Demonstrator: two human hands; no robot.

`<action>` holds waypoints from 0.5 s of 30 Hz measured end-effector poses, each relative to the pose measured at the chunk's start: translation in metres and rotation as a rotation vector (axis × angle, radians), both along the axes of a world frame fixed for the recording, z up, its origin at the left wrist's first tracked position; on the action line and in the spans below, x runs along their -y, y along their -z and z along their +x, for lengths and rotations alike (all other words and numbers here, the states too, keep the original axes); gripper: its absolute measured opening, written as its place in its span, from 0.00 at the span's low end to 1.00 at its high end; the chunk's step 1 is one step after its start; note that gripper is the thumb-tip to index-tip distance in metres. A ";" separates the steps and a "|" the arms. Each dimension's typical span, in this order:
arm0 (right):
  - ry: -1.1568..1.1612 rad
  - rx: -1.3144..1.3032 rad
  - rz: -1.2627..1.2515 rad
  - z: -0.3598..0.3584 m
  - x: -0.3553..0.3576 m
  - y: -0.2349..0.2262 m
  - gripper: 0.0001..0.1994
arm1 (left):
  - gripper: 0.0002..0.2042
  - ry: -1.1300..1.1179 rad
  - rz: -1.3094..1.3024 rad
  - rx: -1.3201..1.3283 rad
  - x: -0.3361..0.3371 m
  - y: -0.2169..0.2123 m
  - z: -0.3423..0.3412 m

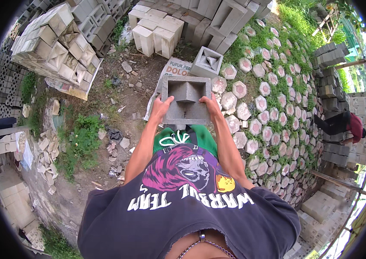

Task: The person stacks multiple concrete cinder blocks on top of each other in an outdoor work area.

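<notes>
A grey concrete vent block (187, 115) with a square frame and an angled inner piece is held level in front of my waist. My left hand (162, 106) grips its left side, thumb on the upper rim. On the opposite side my right hand (210, 106) clasps it the same way. The fingers under and behind the block are hidden. Just beyond it, a similar grey vent block (206, 61) rests on the ground beside a printed sack (175, 67), which lies partly beneath the held block.
Pale blocks (157, 30) are stacked ahead, with another tall block stack (56, 47) at the far left. Hexagonal pavers (260, 103) with grass between them cover the right side. A person (349, 128) bends over near blocks at the far right. Rubble (45, 155) lies left.
</notes>
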State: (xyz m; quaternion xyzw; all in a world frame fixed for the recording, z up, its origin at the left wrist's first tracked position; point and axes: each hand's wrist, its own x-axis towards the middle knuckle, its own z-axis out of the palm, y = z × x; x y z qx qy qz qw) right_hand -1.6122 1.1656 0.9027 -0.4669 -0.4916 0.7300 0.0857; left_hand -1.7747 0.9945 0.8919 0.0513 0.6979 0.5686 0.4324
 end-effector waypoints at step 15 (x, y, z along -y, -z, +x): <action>-0.494 -0.025 0.057 -0.028 0.037 0.000 0.38 | 0.24 -0.544 -0.100 -0.030 0.089 -0.041 0.086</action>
